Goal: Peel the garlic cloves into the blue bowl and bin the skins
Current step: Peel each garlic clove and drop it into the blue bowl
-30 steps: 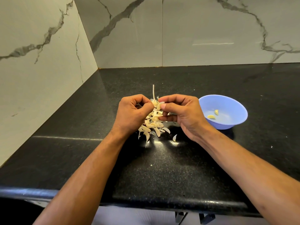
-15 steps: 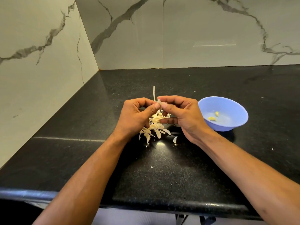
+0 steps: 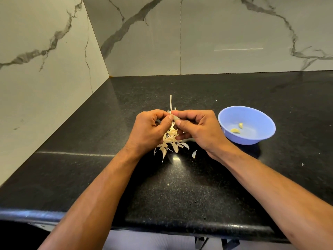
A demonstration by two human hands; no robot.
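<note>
counter: black speckled stone, carries everything
blue bowl: on counter, right of both hands
left hand: left of bowl, fingers curled, pinching garlic clove
right hand: between left hand and bowl, thumb and forefinger pinching same clove
skins: pale heap on counter left of bowl, under hands
peeled cloves: two inside bowl

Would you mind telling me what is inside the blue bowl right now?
Two peeled garlic cloves lie on the floor of the blue bowl, apart from each other. Nothing else shows in it; the near wall hides a little of the inside.
</note>
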